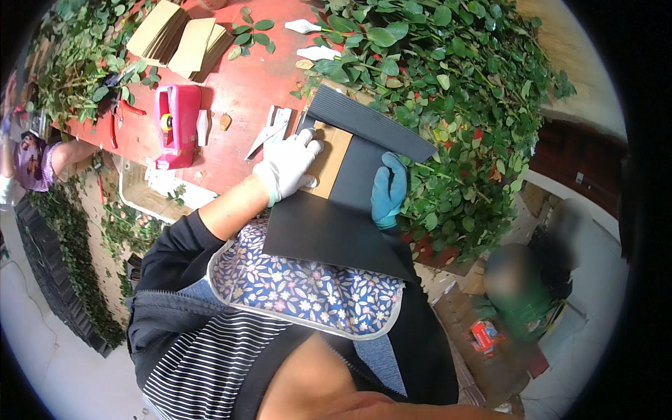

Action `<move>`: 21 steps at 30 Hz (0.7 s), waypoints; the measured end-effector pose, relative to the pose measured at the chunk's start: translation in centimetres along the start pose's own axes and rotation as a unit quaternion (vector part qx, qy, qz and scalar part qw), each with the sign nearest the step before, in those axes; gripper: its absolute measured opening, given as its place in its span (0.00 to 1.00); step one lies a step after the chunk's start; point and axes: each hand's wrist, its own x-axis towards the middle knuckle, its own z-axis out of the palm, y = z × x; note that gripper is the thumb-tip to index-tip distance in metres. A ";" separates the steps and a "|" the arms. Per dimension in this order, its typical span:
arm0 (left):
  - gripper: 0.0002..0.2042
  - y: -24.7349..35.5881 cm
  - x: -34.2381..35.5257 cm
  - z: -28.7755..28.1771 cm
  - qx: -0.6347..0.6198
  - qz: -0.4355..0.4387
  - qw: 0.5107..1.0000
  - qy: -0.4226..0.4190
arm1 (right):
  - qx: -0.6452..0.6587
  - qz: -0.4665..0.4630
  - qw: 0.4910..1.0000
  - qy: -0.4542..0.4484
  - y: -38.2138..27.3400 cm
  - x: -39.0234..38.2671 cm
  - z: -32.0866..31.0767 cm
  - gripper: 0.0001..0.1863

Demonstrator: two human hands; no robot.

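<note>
My left hand [287,166], in a white glove, presses flat on a tan cardboard piece [334,155] lying on a black corrugated sheet [329,227]. That sheet rests against my floral apron at the red table's [241,91] edge. My right hand [388,190], in a blue glove, grips the black sheet's right edge with fingers curled over it. A second black corrugated sheet [371,122] lies angled above the tan piece, against the rose stems.
A heap of leafy rose stems [448,91] covers the table's right side. A pink tape dispenser [176,124], a metal stapler [269,130], red-handled pruners [120,115] and tan cardboard stacks [178,38] lie to the left. Another person's arm [66,155] is far left; someone crouches lower right [521,280].
</note>
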 end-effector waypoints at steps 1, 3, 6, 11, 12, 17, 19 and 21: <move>0.33 0.1 0.0 -0.3 0.008 -0.008 1.000 -0.007 | -0.047 -0.033 0.998 -0.036 -1.4 0.9 -0.7 0.15; 0.33 0.7 0.1 -0.9 0.036 -0.007 0.999 -0.002 | -0.085 -0.073 0.989 -0.096 -4.5 2.3 -2.2 0.14; 0.32 1.0 0.0 -1.3 0.065 -0.007 0.998 -0.004 | -0.278 -0.114 0.919 -0.256 -9.4 4.5 -4.7 0.19; 0.34 1.0 0.2 -0.9 0.058 0.024 0.998 0.022 | -0.223 -0.257 0.877 -0.339 -8.9 6.7 0.1 0.40; 0.34 0.8 0.1 -0.7 0.064 0.018 0.997 0.032 | -0.232 -0.259 0.873 -0.343 -8.0 6.8 0.9 0.41; 0.20 -1.3 -1.7 -0.2 -0.193 -0.037 0.977 0.078 | -0.249 -0.272 0.861 -0.351 -5.1 5.9 2.1 0.44; 0.17 -2.3 -2.1 -0.4 -0.280 -0.122 0.952 0.030 | -0.239 -0.266 0.865 -0.352 -5.1 5.7 2.1 0.44; 0.16 -2.3 -2.0 -0.6 -0.312 -0.135 0.940 -0.002 | -0.256 -0.273 0.854 -0.362 -4.9 5.9 2.1 0.43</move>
